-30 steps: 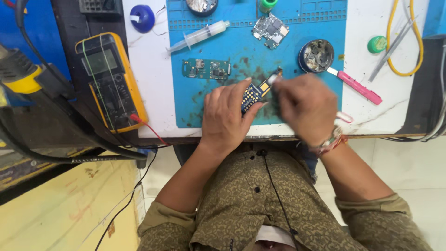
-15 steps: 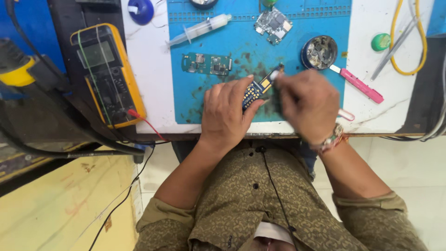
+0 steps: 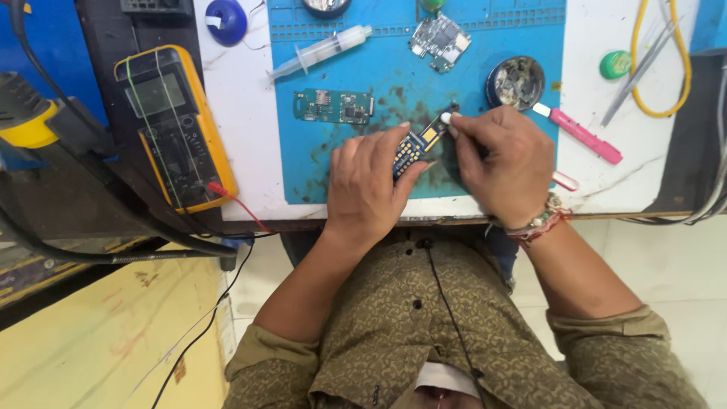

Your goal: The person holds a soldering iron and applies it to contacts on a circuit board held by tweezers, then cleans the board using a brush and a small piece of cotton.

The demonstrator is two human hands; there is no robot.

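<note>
my left hand [image 3: 367, 185] pinches the small blue board [image 3: 415, 146] mid-frame | board's long way tilts up-right toward my right hand [image 3: 503, 163] | right fingers curl tight on a thin tool [image 3: 447, 116] (tip hidden) touching it

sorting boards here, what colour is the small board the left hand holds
Blue with gold contact pads, clearest in the head view: the small circuit board in the left hand.

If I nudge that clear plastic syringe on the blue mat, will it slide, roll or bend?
The clear plastic syringe lies on its side on the blue mat, untouched by either hand. Its round barrel would probably roll sideways rather than slide. It looks rigid and light, so it likely won't flex, though the thin tip seems more delicate.
</note>
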